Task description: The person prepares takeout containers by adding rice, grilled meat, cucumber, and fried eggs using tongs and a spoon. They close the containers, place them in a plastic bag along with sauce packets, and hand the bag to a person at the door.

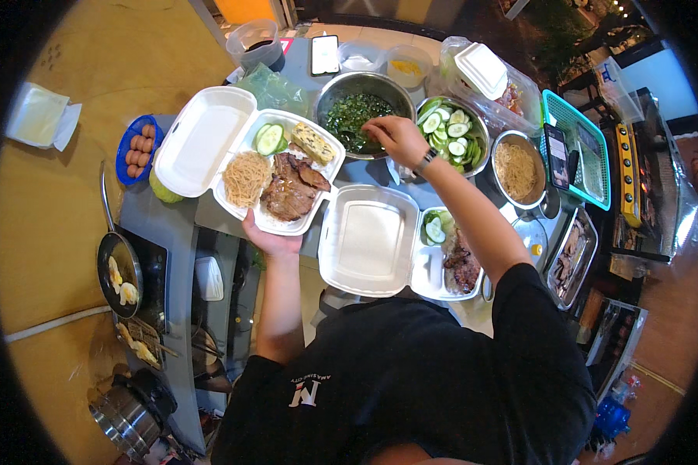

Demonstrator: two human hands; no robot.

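Observation:
My left hand (272, 237) holds up from below an open white foam takeaway box (205, 174). In it lie cucumber slices (270, 139), a slice of egg loaf (313, 143), shredded noodle-like strands (246, 178) and a grilled meat chop (294, 189) over rice. My right hand (391, 135) is over the right rim of a steel bowl (324, 96) of chopped green herbs in liquid (355, 113), fingers bent down; whether they grip a utensil cannot be told. A second open foam box (369, 241), with meat (462, 264) and cucumber, lies nearest my body, partly under my right forearm.
Bowls of sliced cucumber (455, 131) and strands (516, 168) stand at the right, near a teal basket (605, 168) and a meat tray (570, 258). To the left are a blue egg basket (139, 150) and a frying pan (119, 273) with eggs. A phone (324, 55) lies at the back.

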